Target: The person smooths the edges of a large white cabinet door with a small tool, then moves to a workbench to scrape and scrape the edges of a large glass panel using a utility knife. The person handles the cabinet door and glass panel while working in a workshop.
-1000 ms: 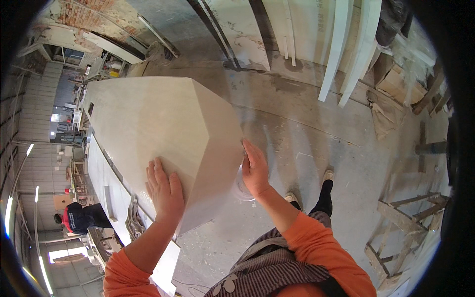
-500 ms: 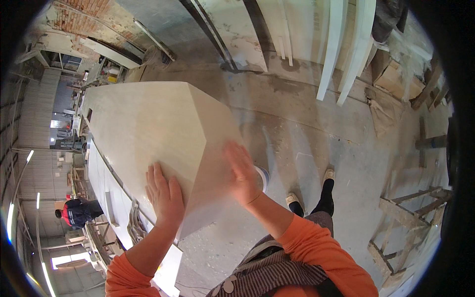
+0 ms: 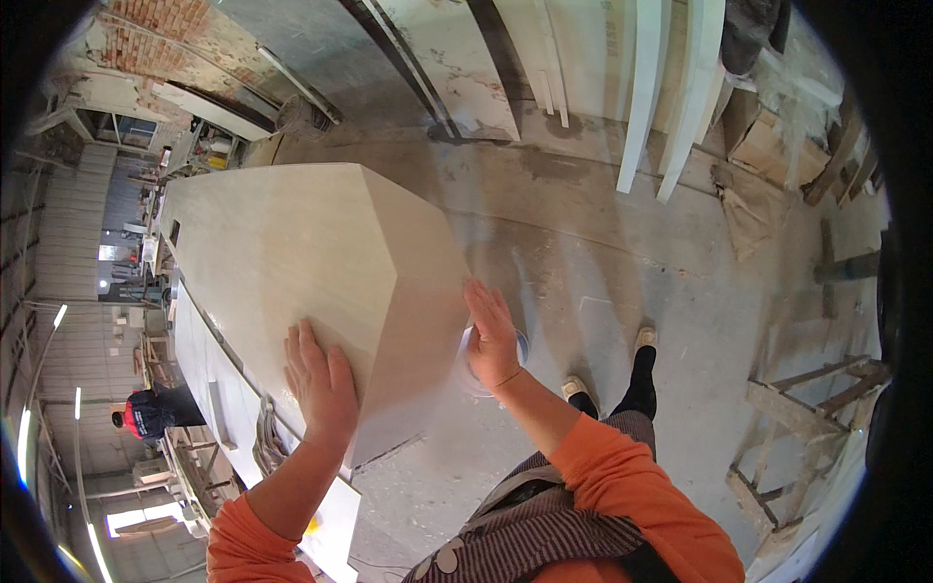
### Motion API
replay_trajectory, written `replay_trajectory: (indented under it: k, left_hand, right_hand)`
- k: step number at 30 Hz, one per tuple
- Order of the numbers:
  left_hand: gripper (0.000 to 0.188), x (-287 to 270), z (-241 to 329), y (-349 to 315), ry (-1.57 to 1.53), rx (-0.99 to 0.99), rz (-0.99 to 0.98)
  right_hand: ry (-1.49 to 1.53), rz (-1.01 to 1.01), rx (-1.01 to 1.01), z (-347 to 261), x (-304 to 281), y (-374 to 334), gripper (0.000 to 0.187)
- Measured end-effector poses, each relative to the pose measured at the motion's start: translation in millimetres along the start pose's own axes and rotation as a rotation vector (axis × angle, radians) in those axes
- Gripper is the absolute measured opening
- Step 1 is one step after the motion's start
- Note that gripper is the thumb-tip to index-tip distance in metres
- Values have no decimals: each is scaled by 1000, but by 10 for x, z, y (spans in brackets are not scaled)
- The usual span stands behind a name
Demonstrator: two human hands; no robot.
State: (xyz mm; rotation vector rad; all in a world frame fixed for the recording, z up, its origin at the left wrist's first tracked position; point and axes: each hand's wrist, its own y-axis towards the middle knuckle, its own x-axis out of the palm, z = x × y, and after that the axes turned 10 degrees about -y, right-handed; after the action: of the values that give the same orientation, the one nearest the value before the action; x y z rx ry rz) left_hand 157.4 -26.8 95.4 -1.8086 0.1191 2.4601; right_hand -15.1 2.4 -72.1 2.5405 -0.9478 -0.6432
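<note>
Resting on the pale panel (image 3: 282,233), the left hand (image 3: 323,384) is laid flat, fingers slightly parted; the right hand (image 3: 494,335) is held, fingers extended, at the panel's edge.

The left hand (image 3: 323,379) is laid flat on the top face of a large pale slab (image 3: 282,243), its fingers pointed away from the body. The right hand (image 3: 494,335) is held upright with straight fingers at the slab's right edge; whether the edge is touched cannot be told. Below the right hand, a bucket (image 3: 470,385) is partly hidden. To the slab's left, a white board (image 3: 194,360) is seen, with a grey cloth (image 3: 267,439) bunched near the left forearm. On the right, a wooden trestle (image 3: 792,413) is stood on the floor (image 3: 622,262). White planks (image 3: 643,107) are leaned at the top. At far left, a person in a dark and red jacket (image 3: 151,415) is seen.
</note>
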Motion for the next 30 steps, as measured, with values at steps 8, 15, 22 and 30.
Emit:
replay_trajectory:
  k: [8, 15, 22, 30]
  left_hand:
    - [61, -8, 16, -9, 7, -20, -11]
    - [61, -27, 22, 11, 3, -45, -22]
    - [60, -31, -1, 16, -14, -40, -13]
    - [59, -44, -71, 13, -78, 41, 2]
  right_hand:
    - [186, -21, -141, -131, 184, 59, 71]
    - [231, -56, -93, -134, 205, -55, 79]
    - [128, 15, -145, 180, 222, -76, 83]
    - [289, -71, -120, -216, 337, -23, 87]
